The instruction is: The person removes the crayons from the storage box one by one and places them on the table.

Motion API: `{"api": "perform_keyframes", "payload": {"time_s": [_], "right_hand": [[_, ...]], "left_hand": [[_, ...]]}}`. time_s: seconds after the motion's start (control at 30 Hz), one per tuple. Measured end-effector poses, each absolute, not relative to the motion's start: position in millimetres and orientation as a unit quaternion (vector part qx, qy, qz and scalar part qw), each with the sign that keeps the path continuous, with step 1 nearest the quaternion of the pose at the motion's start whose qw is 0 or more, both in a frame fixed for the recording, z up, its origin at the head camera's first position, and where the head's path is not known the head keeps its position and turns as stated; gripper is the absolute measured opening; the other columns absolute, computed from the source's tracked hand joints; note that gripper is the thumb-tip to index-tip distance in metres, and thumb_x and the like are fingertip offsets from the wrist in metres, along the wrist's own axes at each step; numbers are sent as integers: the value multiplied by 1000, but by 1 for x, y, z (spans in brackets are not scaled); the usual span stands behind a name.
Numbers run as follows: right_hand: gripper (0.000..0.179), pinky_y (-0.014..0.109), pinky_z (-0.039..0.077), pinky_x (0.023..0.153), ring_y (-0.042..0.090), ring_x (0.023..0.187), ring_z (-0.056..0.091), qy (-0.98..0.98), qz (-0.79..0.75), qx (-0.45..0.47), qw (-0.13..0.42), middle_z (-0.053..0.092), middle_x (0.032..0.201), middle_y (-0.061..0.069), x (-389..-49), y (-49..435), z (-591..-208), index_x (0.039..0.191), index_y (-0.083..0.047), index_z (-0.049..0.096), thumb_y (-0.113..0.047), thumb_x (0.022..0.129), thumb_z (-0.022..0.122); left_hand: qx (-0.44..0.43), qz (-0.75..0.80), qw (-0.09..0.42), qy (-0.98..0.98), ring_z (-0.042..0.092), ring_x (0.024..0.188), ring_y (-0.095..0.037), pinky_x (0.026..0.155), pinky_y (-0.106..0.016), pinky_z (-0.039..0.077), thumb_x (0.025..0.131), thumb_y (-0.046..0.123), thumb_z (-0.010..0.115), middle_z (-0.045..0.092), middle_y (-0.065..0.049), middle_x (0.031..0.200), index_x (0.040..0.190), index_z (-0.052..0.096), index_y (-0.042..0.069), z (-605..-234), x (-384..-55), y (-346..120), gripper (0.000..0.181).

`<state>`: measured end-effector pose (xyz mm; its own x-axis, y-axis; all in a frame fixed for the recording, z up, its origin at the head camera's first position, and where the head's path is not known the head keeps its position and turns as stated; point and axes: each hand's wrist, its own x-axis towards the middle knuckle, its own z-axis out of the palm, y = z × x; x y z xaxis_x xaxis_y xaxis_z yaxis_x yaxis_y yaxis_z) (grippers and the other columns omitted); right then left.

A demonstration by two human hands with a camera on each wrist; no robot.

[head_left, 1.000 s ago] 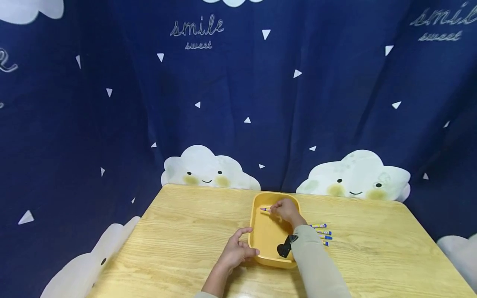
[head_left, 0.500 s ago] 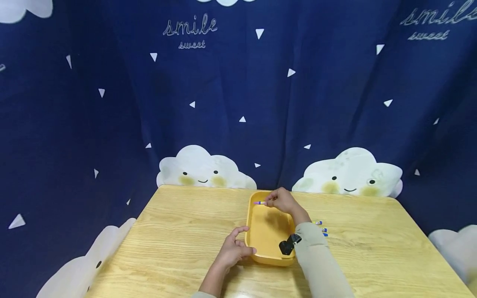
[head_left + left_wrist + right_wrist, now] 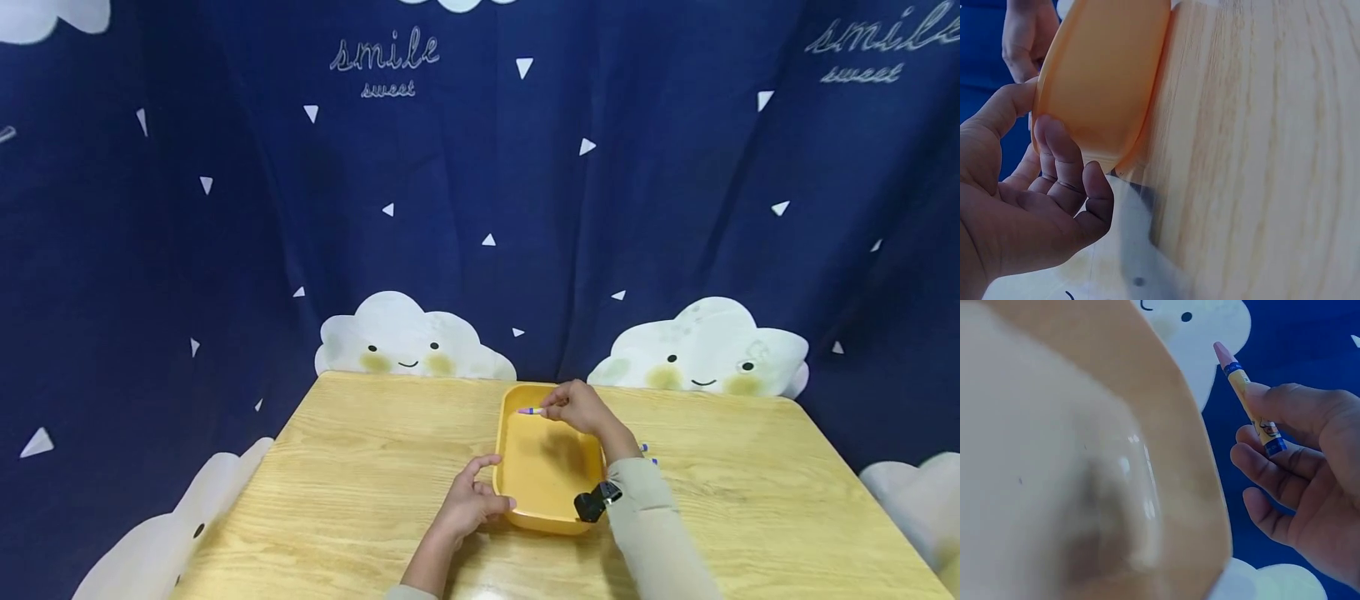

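My right hand is over the far end of the yellow tray, pinching a pink crayon with a yellow wrapper and blue bands. In the right wrist view, thumb and fingers hold the crayon near its blue end, and its pink tip points away from the hand, above the rim level. My left hand grips the tray at its near left corner, thumb at the near edge and index finger on the left rim. In the left wrist view, its other fingers curl against the tray's outer wall.
Blue ends of crayons show on the wooden table right of the tray, mostly hidden behind the right forearm. A black wrist camera overlaps the tray's near right corner. A dark blue curtain with clouds hangs behind the table.
The right hand has risen toward the tray's far end with the crayon, then shifted slightly right. Its forearm now covers more of the table crayons. The left hand stays on the tray.
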<state>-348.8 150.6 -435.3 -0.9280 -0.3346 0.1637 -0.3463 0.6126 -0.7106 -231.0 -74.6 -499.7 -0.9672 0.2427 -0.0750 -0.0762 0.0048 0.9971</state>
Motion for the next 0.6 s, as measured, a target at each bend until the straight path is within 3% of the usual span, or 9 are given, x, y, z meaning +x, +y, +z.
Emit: {"api": "perform_keyframes", "payload": {"time_s": [0.6], "right_hand": [[8,31,48,63,16,72,56,-894,414,171,24,63,78,1,-320,200,-429,87,-3,71,-8,81,71]], "left_hand": [[75,703,113,699,45,50,-12,49,-23,37,72,0,73,47,1,57,137,38,5,-500,-230,-73,74]]}}
